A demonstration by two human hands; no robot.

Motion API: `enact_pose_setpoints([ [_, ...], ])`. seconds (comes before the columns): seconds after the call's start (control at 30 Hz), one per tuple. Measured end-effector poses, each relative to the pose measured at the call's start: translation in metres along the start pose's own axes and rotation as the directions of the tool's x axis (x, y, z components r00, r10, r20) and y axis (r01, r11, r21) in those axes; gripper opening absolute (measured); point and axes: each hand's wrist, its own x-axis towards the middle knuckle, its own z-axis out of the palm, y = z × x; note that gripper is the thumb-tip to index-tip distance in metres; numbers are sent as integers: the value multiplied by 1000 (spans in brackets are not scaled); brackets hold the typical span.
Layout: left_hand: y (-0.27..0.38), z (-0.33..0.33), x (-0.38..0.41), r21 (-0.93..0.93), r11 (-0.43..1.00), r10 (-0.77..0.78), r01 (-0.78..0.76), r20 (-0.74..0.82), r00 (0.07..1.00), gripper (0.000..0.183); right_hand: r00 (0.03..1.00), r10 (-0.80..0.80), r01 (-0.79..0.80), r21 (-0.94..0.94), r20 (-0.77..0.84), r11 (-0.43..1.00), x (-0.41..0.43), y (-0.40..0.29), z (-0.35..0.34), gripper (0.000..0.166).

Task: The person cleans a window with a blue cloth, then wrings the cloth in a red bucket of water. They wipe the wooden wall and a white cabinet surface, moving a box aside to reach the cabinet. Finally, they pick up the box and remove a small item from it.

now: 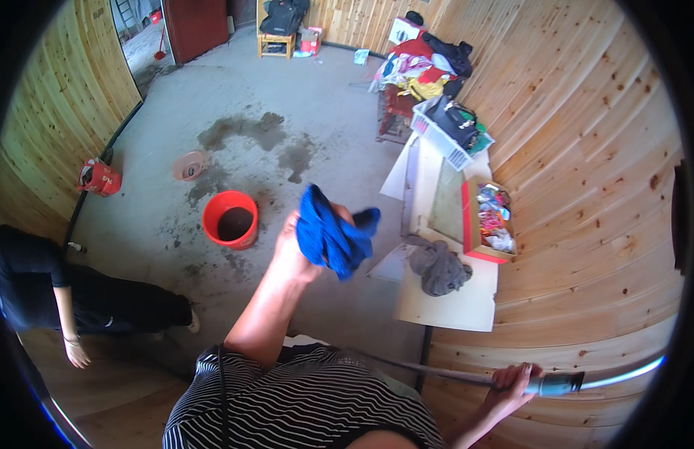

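Observation:
My left hand [300, 251] is raised in front of my striped shirt and grips a bunched blue cloth [335, 233]. Low on the right, my right hand [512, 383] is wrapped around a long pole [448, 371], beside a grey-green sleeve [557, 384] on it. From that sleeve the pole runs on, shiny, to the right rim; its other end passes in front of my body. On the concrete floor past my left forearm stands a red bucket [230, 241] holding dark liquid. A crumpled grey cloth [438, 269] rests on a pale board [448, 311] to my right.
Another person [100, 294] in dark clothes is close on the left. Behind the bucket are a translucent pink basin [188, 166] and wet patches [257, 130]. A red bag-like container [101, 178] stands by the left wall. An open box [491, 221] and a white basket [445, 134] line the right.

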Motion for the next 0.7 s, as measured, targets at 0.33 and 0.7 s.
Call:
enact_pose_setpoints([
  [0.33,179,-136,37,-24,880,441,-474,-325,836,31,969,-15,16,-2,248,1000,22,66,197,22],
  [0.7,281,-213,62,269,741,665,-615,-414,621,32,967,-29,-2,122,252,992,116,139,373,16],
])
